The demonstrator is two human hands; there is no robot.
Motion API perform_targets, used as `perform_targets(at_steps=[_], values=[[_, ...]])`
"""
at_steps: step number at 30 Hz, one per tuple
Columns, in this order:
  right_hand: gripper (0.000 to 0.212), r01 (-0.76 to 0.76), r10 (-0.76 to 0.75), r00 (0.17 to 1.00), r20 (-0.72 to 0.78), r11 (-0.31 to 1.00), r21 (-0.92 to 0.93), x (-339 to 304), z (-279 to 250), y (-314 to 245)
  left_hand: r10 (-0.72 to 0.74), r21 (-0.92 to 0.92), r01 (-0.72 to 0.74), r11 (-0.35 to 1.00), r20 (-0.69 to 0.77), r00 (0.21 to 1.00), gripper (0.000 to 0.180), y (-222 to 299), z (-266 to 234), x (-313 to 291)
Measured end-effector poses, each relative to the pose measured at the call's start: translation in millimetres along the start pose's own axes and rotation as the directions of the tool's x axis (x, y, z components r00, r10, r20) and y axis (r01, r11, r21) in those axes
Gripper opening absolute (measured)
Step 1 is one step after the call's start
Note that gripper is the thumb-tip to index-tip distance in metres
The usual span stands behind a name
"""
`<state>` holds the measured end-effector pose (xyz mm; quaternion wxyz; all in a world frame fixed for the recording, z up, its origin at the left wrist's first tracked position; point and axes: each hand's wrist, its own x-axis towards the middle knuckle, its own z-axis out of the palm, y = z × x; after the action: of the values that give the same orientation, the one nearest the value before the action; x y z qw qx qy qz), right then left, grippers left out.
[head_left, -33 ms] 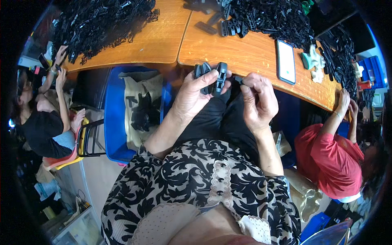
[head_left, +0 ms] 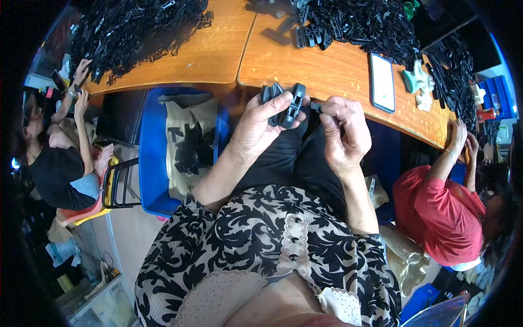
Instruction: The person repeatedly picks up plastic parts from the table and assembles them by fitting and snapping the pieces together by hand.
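Note:
My left hand (head_left: pixel 260 121) is closed around several black plastic parts, held in front of me just off the table's near edge. One of them, a slotted black plastic part (head_left: pixel 295 104), sticks up past my thumb and leans a little to the right. My right hand (head_left: pixel 346 132) is beside it with thumb and forefinger pinched together. From that pinch a small dark plastic piece (head_left: pixel 316 107) points toward the parts in my left hand, with a gap between. My fingers cover most of this piece.
Heaps of black plastic parts (head_left: pixel 362 24) cover the far side of the wooden table (head_left: pixel 338 68). A phone (head_left: pixel 382 82) lies near its edge, beside a white-and-green object (head_left: pixel 418 79). At left stands a blue bin (head_left: pixel 150 180) with black pieces. Co-workers sit on both sides.
The slotted part in my left hand has tilted slightly to the right. Both hands otherwise stay in nearly the same place.

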<state>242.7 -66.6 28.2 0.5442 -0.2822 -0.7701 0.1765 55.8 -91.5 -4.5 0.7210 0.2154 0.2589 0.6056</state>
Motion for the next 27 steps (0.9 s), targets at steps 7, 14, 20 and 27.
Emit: perform_targets(at_steps=[7,14,20,27], values=[[0.02,0.268,-0.266,0.931,0.249,0.963,0.027,22,6,12,-0.133,0.084,0.142,0.986,-0.103,0.986,0.021,3,4,-6],[0.019,0.344,-0.309,0.894,0.325,0.938,-0.054,23,5,11,-0.242,0.09,0.251,0.964,-0.099,0.965,0.021,5,-6,-2],[0.024,0.362,-0.307,0.875,0.374,0.928,-0.085,18,4,16,-0.231,0.216,0.248,0.945,-0.101,0.968,0.021,9,-16,-3],[0.028,0.273,-0.241,0.85,0.468,0.962,0.0,14,3,26,-0.213,0.299,0.234,0.925,-0.102,0.972,0.025,16,-16,-7]])
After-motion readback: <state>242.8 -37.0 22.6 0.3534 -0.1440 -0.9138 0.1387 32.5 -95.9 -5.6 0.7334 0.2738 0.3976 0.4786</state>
